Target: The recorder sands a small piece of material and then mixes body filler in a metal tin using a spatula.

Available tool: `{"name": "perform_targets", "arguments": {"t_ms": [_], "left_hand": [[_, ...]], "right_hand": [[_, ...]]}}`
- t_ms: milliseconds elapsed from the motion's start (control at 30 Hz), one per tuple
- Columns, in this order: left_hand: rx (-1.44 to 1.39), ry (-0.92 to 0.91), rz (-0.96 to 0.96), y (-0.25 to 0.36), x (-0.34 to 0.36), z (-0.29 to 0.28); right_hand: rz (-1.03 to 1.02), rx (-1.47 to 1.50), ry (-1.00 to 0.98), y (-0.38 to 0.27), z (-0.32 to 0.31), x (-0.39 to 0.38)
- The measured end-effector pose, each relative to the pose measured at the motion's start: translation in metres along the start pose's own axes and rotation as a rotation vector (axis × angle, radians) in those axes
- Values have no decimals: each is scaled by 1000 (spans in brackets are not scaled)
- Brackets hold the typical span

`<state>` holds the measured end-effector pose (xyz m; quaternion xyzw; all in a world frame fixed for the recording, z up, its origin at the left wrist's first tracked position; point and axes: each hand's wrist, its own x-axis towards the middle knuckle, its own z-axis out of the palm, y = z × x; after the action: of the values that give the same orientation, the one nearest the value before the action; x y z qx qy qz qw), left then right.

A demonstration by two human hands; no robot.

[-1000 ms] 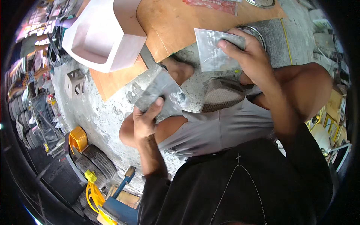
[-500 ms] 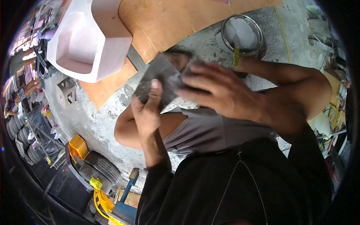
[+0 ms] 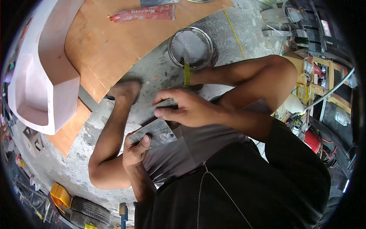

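My left hand [image 3: 135, 152] grips a thin grey rectangular plate [image 3: 162, 131] by its left edge, thumb on top. The plate has pale smears and lies tilted above my lap. Just beyond it, my right hand [image 3: 194, 108] pinches a small flat grey blade [image 3: 168, 103] between thumb and bent fingers. Part of that blade is blurred and covered by the fingers, so its full shape cannot be made out. A round metal can [image 3: 171, 55] of pale grey material stands past my right hand, a yellow-wrapped handle [image 3: 187, 73] leaning at its near rim.
A pale pink moulded part [image 3: 63, 89] stands at the left on brown board [image 3: 110, 42]. On the board lies a red tube-like pack [image 3: 145, 14]. Tyres [image 3: 89, 210] and a yellow container [image 3: 60, 196] are at lower left; wooden frames [image 3: 329, 91] and cables at right.
The view has swung right, so the scene sits further left. The plate in my left hand has tipped flatter. My right hand, blurred beside the plate before, now shows a blade in its pinch.
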<state>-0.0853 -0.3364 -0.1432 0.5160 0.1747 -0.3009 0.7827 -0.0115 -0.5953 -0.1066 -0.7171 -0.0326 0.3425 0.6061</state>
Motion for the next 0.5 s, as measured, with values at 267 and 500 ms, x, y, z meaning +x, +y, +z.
{"name": "perform_targets", "arguments": {"t_ms": [267, 500], "left_hand": [[36, 322, 9, -3, 43, -3], [291, 276, -6, -11, 58, 10]], "right_hand": [[-216, -899, 385, 49, -103, -26], [-341, -1361, -59, 90, -72, 13]]}}
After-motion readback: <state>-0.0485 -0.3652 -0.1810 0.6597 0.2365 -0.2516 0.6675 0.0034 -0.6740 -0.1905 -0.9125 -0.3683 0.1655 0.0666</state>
